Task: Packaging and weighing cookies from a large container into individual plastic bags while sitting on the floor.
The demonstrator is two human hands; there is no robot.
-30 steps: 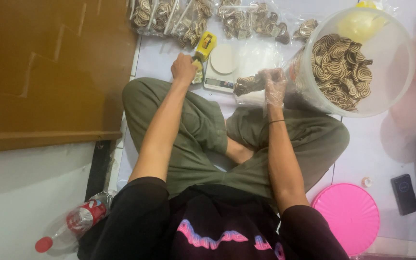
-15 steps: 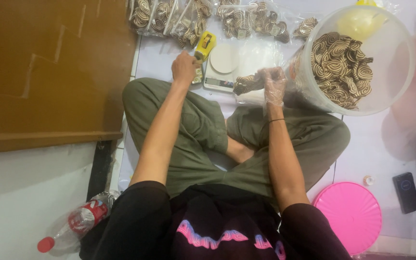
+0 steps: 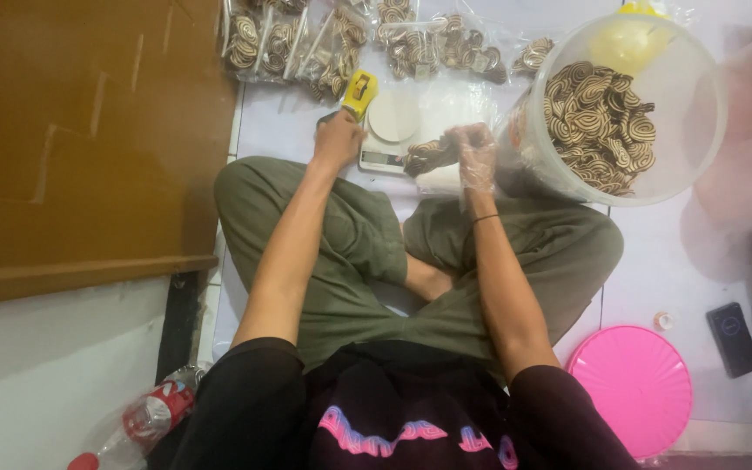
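Observation:
I sit cross-legged on a white floor. My left hand (image 3: 338,137) grips a yellow and black tool (image 3: 359,92) beside a small white kitchen scale (image 3: 391,130). My right hand (image 3: 473,153), in a thin clear glove, is closed on a small clear bag of brown-and-cream swirl cookies (image 3: 431,155) just in front of the scale. A large clear plastic tub (image 3: 694,113) of the same swirl cookies (image 3: 598,122) stands right of my right hand.
Several filled cookie bags (image 3: 341,39) lie in a row at the far edge. A pink round lid (image 3: 637,387) and a dark phone (image 3: 731,338) lie to my right. A brown wooden step (image 3: 80,139) is on the left, a plastic bottle (image 3: 137,422) near my left hip.
Both hands stay at the scale; my right hand with the cookie bag has shifted slightly. Otherwise nothing visibly moved.

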